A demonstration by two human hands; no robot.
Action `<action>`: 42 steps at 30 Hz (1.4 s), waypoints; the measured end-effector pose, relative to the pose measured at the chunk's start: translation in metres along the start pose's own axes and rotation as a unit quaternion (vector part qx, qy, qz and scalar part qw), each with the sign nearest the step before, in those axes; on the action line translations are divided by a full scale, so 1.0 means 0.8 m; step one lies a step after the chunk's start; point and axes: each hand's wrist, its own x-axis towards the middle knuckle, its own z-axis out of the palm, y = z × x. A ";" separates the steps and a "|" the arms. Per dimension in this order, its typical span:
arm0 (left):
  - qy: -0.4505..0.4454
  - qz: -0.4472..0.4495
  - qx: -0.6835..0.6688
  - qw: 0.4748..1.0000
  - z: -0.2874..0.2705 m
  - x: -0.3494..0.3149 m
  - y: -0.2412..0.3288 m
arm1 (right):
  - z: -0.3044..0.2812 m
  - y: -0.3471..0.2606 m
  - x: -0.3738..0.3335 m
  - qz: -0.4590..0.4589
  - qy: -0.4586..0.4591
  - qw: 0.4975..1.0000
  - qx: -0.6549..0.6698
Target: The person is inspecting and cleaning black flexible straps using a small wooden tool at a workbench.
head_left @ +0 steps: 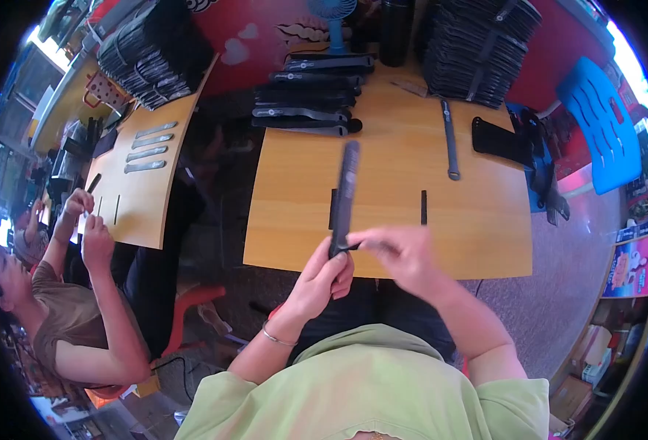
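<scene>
My left hand (321, 275) is closed round the lower end of a dark grey strap (347, 183), which stands up over the table's front part with its rounded end pointing away. Close beside it, the fingers of my right hand (403, 258) are pinched on a thin black strip (352, 247) at the strap's lower end; motion blurs this hand. A short black strip (424, 207) lies on the wooden table (383, 154) to the right. Another black strip (333, 205) is partly hidden behind the held strap. Farther right lies a single grey strap (450, 139).
Dark straps (302, 114) are piled at the table's back left. A tall banded stack (474, 55) fills the back right, near a black phone-like object (500, 141). A blue chair (601, 125) stands at right. To the left, another person (82, 315) works at a second table (148, 209).
</scene>
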 end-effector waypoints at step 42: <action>-0.109 -0.075 -0.060 0.989 -0.075 -0.041 0.001 | -0.098 0.181 0.018 0.019 0.018 0.939 -0.342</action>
